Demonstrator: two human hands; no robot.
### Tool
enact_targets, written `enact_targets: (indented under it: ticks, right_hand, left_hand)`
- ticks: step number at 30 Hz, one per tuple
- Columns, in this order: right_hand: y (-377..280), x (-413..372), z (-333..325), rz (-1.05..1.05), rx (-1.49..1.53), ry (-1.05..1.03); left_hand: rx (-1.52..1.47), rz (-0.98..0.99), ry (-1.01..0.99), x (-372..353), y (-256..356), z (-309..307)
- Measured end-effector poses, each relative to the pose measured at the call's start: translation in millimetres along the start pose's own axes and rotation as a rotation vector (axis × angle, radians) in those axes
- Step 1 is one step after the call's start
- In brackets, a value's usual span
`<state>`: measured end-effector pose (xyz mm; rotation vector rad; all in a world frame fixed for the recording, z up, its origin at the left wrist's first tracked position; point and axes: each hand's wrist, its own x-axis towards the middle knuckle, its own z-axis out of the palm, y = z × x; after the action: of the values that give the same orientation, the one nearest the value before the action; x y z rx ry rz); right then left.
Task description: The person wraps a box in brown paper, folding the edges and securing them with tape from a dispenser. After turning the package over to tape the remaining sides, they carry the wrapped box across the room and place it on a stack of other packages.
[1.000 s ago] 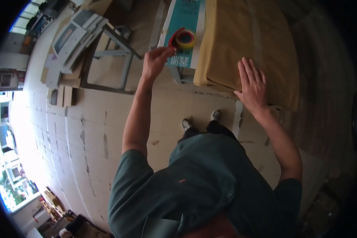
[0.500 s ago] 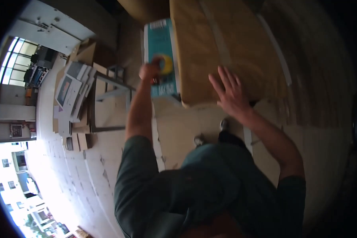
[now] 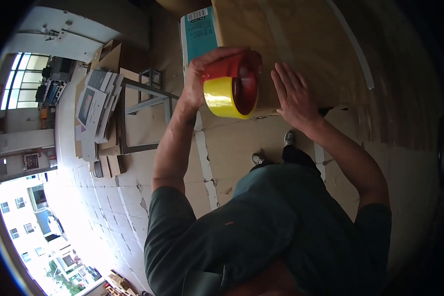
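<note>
My left hand (image 3: 198,79) is closed on a red tape dispenser (image 3: 222,70) that carries a roll of yellow tape (image 3: 219,97). It is raised in front of a teal and white carton (image 3: 201,42), covering that carton's lower part. Next to the carton stands a large package in brown paper (image 3: 246,29), with a pale strip (image 3: 350,42) along its right side. Fingers stretched out and empty, my right hand (image 3: 297,98) rests at the near part of the package. The dispenser hides some of the brown surface.
To the left, flat printed cartons (image 3: 99,98) are piled beside a grey metal frame (image 3: 148,147). Smaller cardboard pieces (image 3: 112,166) lie below them. A bright doorway (image 3: 39,222) opens at lower left, and my shoes (image 3: 289,138) stand on the tiled floor.
My left hand has brought the tape dispenser rightward and closer to the camera, away from the teal carton. My right hand stays at the package, slightly shifted in view as the camera moved.
</note>
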<state>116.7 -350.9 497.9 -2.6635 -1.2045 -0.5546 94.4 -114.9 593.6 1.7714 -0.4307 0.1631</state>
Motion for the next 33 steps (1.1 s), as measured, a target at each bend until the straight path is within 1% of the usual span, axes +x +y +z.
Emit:
enact_targets:
  ticks: [3,4,6,7,9,11,12,15,17,21,24,28,31,32,33]
  right_hand:
    - [1,0,1,0.014,0.017,0.016]
    - [1,-2,3,0.014,0.038,0.027]
    - [0,-2,5,0.007,0.067,0.029]
    - [1,0,6,0.012,0.035,0.041]
    - [1,-4,7,0.008,-0.022,0.045]
    - [2,-7,6,-0.001,-0.014,0.031]
    - [3,-4,6,-0.005,-0.013,0.041]
    - [2,-4,6,-0.025,0.007,0.056]
    - [3,-5,5,-0.013,0.025,0.087]
    - [4,-5,2,0.007,-0.031,0.007]
    - [7,-2,4,-0.006,-0.044,0.017]
    - [2,-5,3,-0.006,-0.04,0.03]
    - [1,-5,2,-0.009,-0.051,0.026]
    - [2,-3,2,-0.011,-0.067,0.011]
    - [2,-3,2,-0.001,-0.082,-0.008]
  left_hand:
    - [-0.16,0.03,-0.025,-10,-1,19]
    - [-0.165,0.019,-0.027,-13,-6,26]
    - [0.365,0.303,-0.117,-18,-17,38]
    - [0.629,0.45,-0.168,-18,-21,40]
    - [0.639,0.396,-0.157,-18,-19,43]
    - [0.68,0.314,-0.132,-17,-16,43]
    - [0.677,0.305,-0.114,-18,-18,44]
    - [0.748,0.354,-0.047,-21,-25,52]
    - [0.731,0.339,-0.041,-31,-23,57]
    - [0.717,0.355,-0.015,-55,-21,68]
    - [0.724,0.363,-0.014,-75,-25,76]
    - [0.73,0.349,-0.049,-71,-17,72]
    - [0.879,0.516,-0.116,-82,-16,76]
    - [0.896,0.523,-0.112,-87,-10,78]
    - [0.823,0.475,-0.101,-99,1,85]
